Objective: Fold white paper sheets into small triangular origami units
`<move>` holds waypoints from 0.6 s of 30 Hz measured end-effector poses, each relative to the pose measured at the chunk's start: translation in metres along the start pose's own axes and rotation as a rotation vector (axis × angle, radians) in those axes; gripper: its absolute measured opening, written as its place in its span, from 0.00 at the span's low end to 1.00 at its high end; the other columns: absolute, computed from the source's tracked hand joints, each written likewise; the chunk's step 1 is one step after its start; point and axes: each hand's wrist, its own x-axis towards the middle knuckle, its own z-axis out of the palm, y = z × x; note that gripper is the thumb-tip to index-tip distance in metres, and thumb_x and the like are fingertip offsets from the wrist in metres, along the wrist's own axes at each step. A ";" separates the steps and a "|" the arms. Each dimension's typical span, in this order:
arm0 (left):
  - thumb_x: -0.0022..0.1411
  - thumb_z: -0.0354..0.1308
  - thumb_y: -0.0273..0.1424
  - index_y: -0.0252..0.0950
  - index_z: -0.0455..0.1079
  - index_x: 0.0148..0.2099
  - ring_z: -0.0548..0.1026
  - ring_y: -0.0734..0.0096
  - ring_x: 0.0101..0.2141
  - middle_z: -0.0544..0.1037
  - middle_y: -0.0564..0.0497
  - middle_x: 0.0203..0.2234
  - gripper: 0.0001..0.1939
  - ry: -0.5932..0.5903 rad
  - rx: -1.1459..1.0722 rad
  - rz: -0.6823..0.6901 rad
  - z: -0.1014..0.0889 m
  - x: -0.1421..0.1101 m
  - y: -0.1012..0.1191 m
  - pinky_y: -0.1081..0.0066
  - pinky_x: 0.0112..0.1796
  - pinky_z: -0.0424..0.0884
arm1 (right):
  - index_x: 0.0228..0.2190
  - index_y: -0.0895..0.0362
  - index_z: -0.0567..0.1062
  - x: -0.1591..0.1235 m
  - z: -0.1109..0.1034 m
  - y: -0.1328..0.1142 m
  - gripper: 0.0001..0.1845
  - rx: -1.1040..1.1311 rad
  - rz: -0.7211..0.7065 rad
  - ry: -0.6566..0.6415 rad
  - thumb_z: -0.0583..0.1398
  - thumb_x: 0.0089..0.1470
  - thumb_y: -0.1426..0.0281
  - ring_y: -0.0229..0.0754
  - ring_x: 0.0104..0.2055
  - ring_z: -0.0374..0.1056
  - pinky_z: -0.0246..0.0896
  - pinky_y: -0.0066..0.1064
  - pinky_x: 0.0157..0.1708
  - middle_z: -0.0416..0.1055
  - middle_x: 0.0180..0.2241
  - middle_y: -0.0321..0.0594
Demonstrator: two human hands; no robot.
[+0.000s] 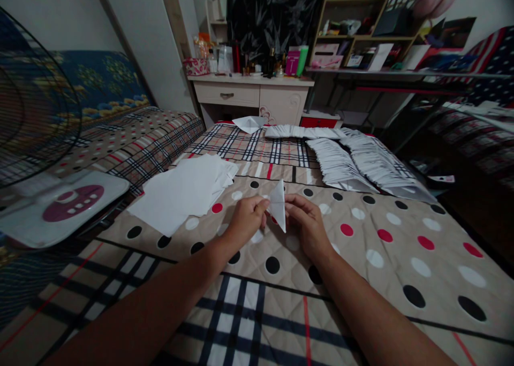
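Note:
Both my hands hold a small folded white paper piece (278,205) just above the quilted bed cover (361,259). My left hand (246,220) pinches its left edge with fingers curled. My right hand (307,224) grips its right side, thumb and fingers pressed on the fold. The paper stands upright with one point up and one down. A loose stack of flat white paper sheets (182,189) lies to the left of my hands.
Long rows of several folded white paper pieces (353,160) fan across the far right of the bed. One folded piece (249,123) lies at the far edge. A fan (36,141) with a white base stands at the left. A dresser (251,96) and cluttered shelves stand behind.

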 end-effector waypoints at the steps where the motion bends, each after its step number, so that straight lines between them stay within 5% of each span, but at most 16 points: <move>1: 0.64 0.48 0.35 0.36 0.63 0.20 0.64 0.76 0.15 0.66 0.56 0.11 0.20 0.011 0.026 0.013 0.000 0.000 0.000 0.74 0.23 0.59 | 0.35 0.55 0.78 0.000 0.000 -0.001 0.10 -0.003 0.004 0.003 0.62 0.49 0.64 0.34 0.22 0.62 0.55 0.25 0.22 0.71 0.24 0.34; 5: 0.64 0.48 0.34 0.36 0.64 0.19 0.66 0.76 0.17 0.68 0.55 0.12 0.21 0.025 0.122 0.080 -0.001 -0.002 -0.004 0.74 0.26 0.61 | 0.34 0.56 0.77 0.001 0.003 -0.004 0.10 -0.055 0.019 0.034 0.62 0.46 0.67 0.34 0.21 0.61 0.55 0.25 0.20 0.72 0.24 0.35; 11: 0.66 0.47 0.36 0.35 0.67 0.23 0.71 0.74 0.21 0.72 0.54 0.16 0.20 -0.118 0.184 0.145 0.000 -0.002 -0.010 0.73 0.29 0.66 | 0.26 0.57 0.75 0.007 0.003 0.000 0.09 -0.173 -0.068 0.048 0.65 0.42 0.66 0.38 0.26 0.67 0.59 0.26 0.24 0.74 0.26 0.37; 14: 0.63 0.53 0.31 0.36 0.73 0.44 0.73 0.73 0.28 0.79 0.51 0.32 0.10 -0.030 0.257 0.251 0.001 -0.002 -0.011 0.71 0.34 0.70 | 0.25 0.57 0.73 0.008 0.000 0.004 0.07 -0.263 -0.077 0.125 0.65 0.40 0.69 0.37 0.24 0.65 0.58 0.27 0.23 0.72 0.24 0.35; 16: 0.59 0.55 0.25 0.41 0.66 0.57 0.75 0.71 0.36 0.75 0.48 0.48 0.23 0.007 0.302 0.387 0.001 -0.004 -0.009 0.68 0.40 0.72 | 0.25 0.57 0.72 0.009 -0.002 0.006 0.05 -0.363 -0.088 0.164 0.63 0.41 0.71 0.36 0.23 0.63 0.56 0.26 0.22 0.70 0.22 0.34; 18: 0.58 0.55 0.21 0.44 0.65 0.57 0.72 0.67 0.47 0.67 0.47 0.56 0.26 -0.019 0.375 0.558 0.000 -0.007 -0.006 0.65 0.47 0.71 | 0.24 0.58 0.72 0.010 -0.005 0.006 0.03 -0.441 -0.099 0.181 0.61 0.41 0.72 0.35 0.22 0.61 0.54 0.26 0.21 0.68 0.21 0.33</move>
